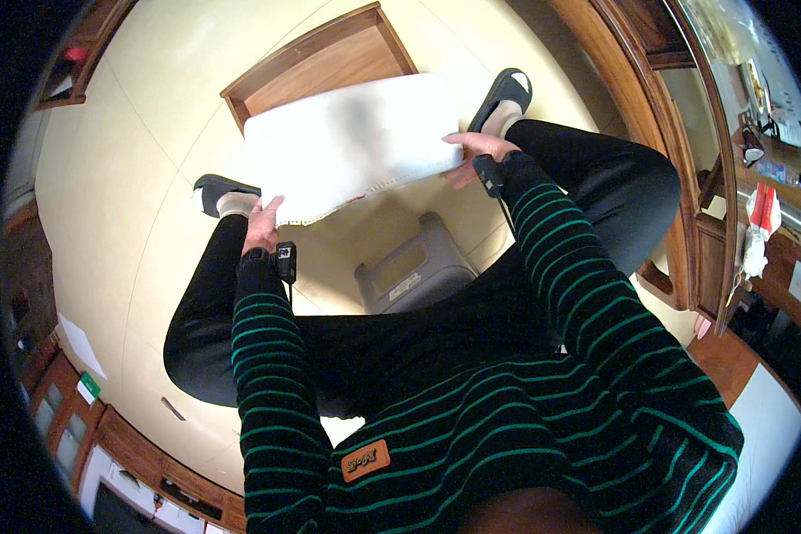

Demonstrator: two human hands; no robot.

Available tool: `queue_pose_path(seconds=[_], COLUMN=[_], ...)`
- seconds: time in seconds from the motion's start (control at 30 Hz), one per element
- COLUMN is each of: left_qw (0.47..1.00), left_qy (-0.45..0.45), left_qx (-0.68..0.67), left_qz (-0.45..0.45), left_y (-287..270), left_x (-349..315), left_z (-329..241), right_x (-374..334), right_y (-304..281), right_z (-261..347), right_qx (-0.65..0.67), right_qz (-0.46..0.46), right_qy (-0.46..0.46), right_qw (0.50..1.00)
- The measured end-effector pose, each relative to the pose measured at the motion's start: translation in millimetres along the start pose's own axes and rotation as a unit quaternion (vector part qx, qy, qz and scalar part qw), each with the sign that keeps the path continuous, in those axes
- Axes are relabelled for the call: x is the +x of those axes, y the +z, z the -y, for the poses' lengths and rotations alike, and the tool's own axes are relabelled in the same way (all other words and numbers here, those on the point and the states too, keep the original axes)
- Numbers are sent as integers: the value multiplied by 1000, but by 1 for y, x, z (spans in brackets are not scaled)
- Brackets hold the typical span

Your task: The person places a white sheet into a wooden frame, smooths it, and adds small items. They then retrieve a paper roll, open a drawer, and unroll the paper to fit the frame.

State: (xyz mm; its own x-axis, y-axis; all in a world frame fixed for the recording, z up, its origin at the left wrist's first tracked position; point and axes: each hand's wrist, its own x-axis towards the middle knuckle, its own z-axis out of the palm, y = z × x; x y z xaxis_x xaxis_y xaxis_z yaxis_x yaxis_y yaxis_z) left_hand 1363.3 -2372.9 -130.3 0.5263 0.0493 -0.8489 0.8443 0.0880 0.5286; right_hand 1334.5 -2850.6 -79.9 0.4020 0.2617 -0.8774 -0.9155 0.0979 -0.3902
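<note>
A wide white sheet or panel [356, 133] is held out in front of me, its near edge uneven and ragged; its material I cannot make out. My left hand [262, 224] is closed on its near left corner, the thumb on top and the fingers mostly hidden below. At the right end my right hand [481, 153] grips the edge, thumb above and fingers underneath. Just beyond the sheet a shallow wooden drawer [329, 64] rests on the floor, its near side partly covered by the sheet.
A grey plastic stool [418, 267] is under me, between my legs. Black slippers [505, 96] are on my feet. Wooden furniture [685, 178] rises along the right, with a red-and-white package [764, 212] there. More cabinets [142, 445] line the lower left, above pale floor tiles [142, 178].
</note>
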Motion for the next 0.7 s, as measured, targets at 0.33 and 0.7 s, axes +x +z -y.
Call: queue_pose_path(seconds=[0.33, 0.7], left_qw=[984, 995], left_qy=[-129, -72], left_qx=[99, 18], left_qz=[80, 62], left_y=[-8, 4], left_x=[0, -11], left_z=[-3, -21], right_x=[17, 4], right_y=[16, -18], right_z=[39, 3], right_qx=[18, 18], right_qz=[-89, -11], right_qy=[-17, 31], right_qw=[996, 999])
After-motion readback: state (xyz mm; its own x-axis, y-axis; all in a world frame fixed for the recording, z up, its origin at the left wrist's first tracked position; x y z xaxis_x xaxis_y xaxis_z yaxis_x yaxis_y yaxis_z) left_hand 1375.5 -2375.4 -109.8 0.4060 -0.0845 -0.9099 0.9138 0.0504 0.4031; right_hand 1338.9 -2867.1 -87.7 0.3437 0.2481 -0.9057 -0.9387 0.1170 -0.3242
